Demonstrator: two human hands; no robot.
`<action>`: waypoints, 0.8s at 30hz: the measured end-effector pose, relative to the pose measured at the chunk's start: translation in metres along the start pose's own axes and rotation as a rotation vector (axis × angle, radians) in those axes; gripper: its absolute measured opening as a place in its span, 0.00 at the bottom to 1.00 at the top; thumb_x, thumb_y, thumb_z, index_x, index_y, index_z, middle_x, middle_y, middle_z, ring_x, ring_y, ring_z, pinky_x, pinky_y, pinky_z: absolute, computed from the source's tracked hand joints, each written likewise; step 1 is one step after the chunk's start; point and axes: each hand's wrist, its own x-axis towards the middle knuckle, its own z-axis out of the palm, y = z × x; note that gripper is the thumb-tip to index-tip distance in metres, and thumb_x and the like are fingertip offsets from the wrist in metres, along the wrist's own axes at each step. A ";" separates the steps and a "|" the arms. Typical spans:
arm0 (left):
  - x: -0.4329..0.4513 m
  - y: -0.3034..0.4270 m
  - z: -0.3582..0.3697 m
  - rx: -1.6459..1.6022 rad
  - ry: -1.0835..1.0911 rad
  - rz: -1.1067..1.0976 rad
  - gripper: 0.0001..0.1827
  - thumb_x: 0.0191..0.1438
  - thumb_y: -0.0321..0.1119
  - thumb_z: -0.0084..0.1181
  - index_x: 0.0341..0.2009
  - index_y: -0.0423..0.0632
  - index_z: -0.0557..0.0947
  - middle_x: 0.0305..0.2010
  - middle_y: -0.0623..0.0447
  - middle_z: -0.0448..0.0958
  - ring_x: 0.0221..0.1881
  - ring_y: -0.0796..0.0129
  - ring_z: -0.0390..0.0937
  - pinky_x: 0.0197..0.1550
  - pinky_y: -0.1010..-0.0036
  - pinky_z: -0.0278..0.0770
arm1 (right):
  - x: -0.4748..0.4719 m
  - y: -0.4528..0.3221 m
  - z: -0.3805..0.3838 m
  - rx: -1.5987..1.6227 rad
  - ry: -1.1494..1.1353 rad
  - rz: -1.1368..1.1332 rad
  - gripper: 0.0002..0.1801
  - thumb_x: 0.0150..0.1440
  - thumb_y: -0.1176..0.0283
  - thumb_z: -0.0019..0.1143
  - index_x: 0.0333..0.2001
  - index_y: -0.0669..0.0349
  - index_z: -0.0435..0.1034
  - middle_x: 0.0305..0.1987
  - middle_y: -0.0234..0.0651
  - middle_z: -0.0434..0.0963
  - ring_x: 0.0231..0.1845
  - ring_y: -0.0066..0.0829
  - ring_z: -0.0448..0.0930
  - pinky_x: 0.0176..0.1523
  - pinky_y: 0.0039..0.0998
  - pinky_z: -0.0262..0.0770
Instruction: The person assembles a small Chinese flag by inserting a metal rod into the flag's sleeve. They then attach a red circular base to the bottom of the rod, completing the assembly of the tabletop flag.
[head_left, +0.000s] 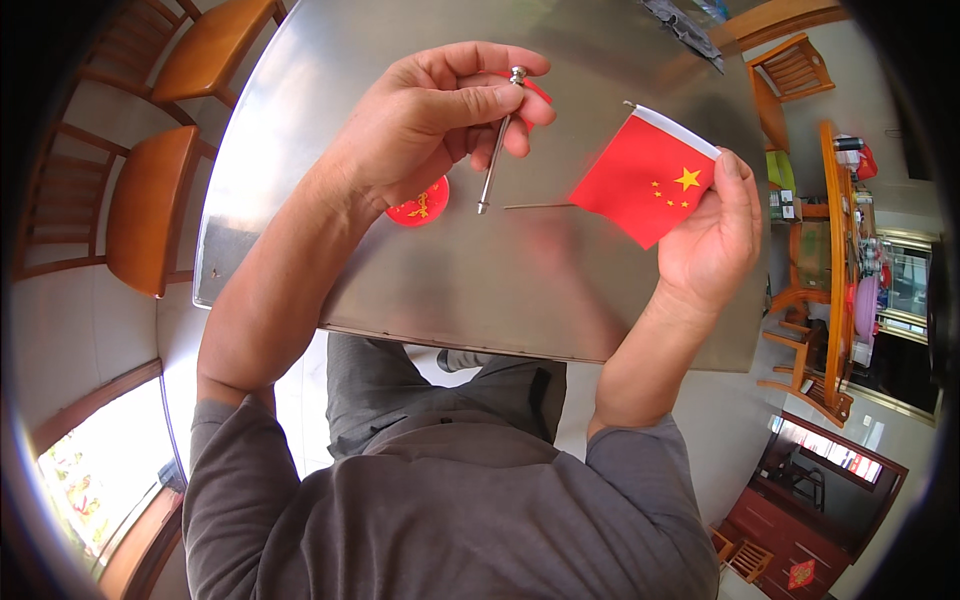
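Between the thumb and fingers of my left hand (457, 97), a thin metal rod (495, 154) slants downward, its knobbed end uppermost. Something red (537, 91) shows behind those fingers, mostly hidden. My right hand (712, 232) pinches a small red flag (645, 180) with yellow stars at one end of its white sleeve edge (675, 129). A short metal tip (629, 104) pokes out of the sleeve's other end. Below the left wrist, which covers part of it, is a round red piece (421, 204) with gold decoration. A slender stick (536, 206) appears between the hands, its right end meeting the flag's outline.
A shiny metal-topped table (450, 300) spans the space before me. Dark crumpled material (684, 31) lies at its far right corner. Wooden chairs (154, 210) stand to the left. To the right, a wooden table (831, 277) carries assorted items.
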 end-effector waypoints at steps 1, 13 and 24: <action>0.002 0.000 0.000 -0.033 -0.007 -0.008 0.16 0.60 0.27 0.49 0.52 0.37 0.74 0.36 0.47 0.80 0.30 0.71 0.79 0.24 0.84 0.76 | 0.000 0.000 0.000 -0.004 0.009 -0.004 0.07 0.59 0.74 0.51 0.37 0.69 0.70 0.35 0.36 0.75 0.37 0.23 0.75 0.44 0.25 0.71; 0.006 0.008 -0.011 -0.103 0.070 0.033 0.13 0.60 0.28 0.49 0.48 0.37 0.75 0.34 0.48 0.80 0.28 0.72 0.78 0.22 0.83 0.71 | -0.003 0.002 0.003 -0.041 -0.026 0.018 0.08 0.59 0.72 0.52 0.37 0.68 0.70 0.35 0.36 0.75 0.38 0.25 0.75 0.45 0.26 0.71; 0.011 0.017 -0.033 -0.172 0.039 -0.109 0.09 0.59 0.25 0.50 0.44 0.39 0.77 0.29 0.47 0.79 0.24 0.68 0.76 0.27 0.79 0.75 | -0.006 0.003 0.001 -0.037 -0.071 0.029 0.08 0.58 0.73 0.52 0.37 0.68 0.70 0.35 0.36 0.75 0.37 0.25 0.76 0.44 0.27 0.72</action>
